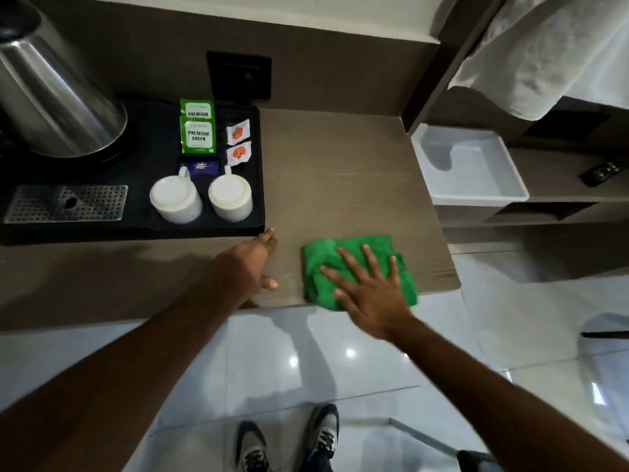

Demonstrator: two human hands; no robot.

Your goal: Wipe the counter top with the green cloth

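The green cloth [321, 264] lies bunched on the brown wooden counter top [340, 178], near its front right corner. My right hand [371, 287] presses flat on the cloth with fingers spread. My left hand [252, 264] rests on the counter to the left of the cloth, fingers extended toward the corner of the black tray [261, 199], thumb near the counter's front edge. It holds nothing.
The black tray carries a steel kettle [58, 97], a perforated drip plate [68, 203], two upturned white cups [175, 199] [230, 198] and tea sachets [198, 134]. A white plastic bin [473, 195] sits right of the counter. Glossy floor tiles and my shoes [289, 441] lie below.
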